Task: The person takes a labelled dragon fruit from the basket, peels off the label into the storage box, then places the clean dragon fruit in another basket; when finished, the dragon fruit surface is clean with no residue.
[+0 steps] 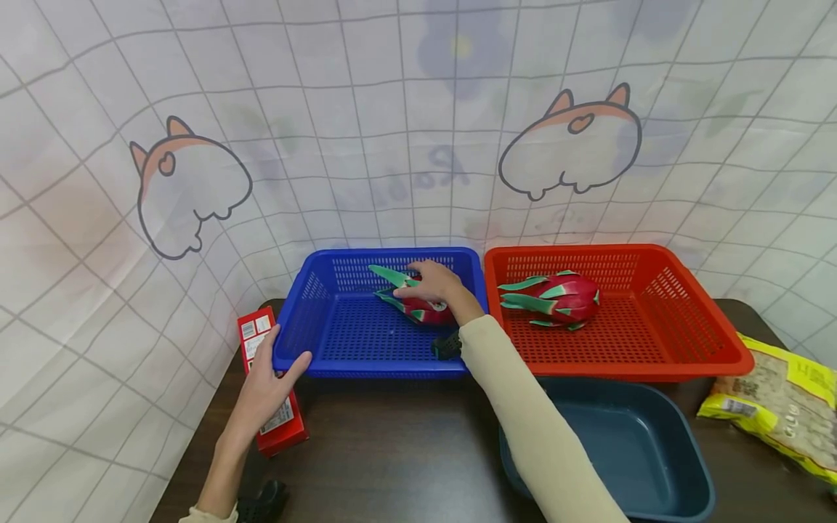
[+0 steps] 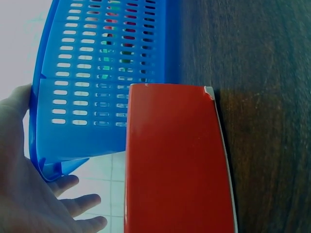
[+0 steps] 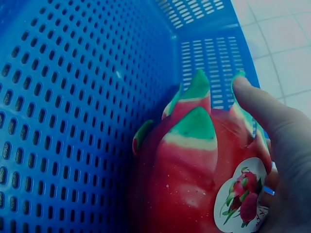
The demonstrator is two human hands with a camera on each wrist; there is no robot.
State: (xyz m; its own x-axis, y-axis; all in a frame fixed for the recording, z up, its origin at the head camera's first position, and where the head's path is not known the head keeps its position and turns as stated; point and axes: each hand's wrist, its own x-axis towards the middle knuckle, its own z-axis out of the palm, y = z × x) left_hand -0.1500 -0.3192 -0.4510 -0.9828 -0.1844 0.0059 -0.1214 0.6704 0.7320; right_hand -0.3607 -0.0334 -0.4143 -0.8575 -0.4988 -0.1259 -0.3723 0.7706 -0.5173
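Observation:
A pink-red dragon fruit (image 1: 428,311) with green-tipped scales lies in the blue basket (image 1: 366,367). My right hand (image 1: 433,282) reaches in and grips it from above. The right wrist view shows the thumb along one side of the fruit (image 3: 180,189), near an oval sticker; the other fingers are mostly hidden. My left hand (image 1: 264,381) holds the basket's front left corner between thumb and fingers, the fingers fairly straight in the left wrist view. A second dragon fruit (image 1: 567,298) lies in the red basket (image 1: 660,367), right of the blue one.
A red box (image 1: 284,428) lies beside the blue basket's left side, partly under my left hand. A dark teal tub (image 1: 628,443) stands before the red basket, partly behind my right sleeve. A yellow bag (image 1: 778,407) lies at the right. A patterned curtain (image 1: 405,131) hangs behind the dark table (image 1: 392,450).

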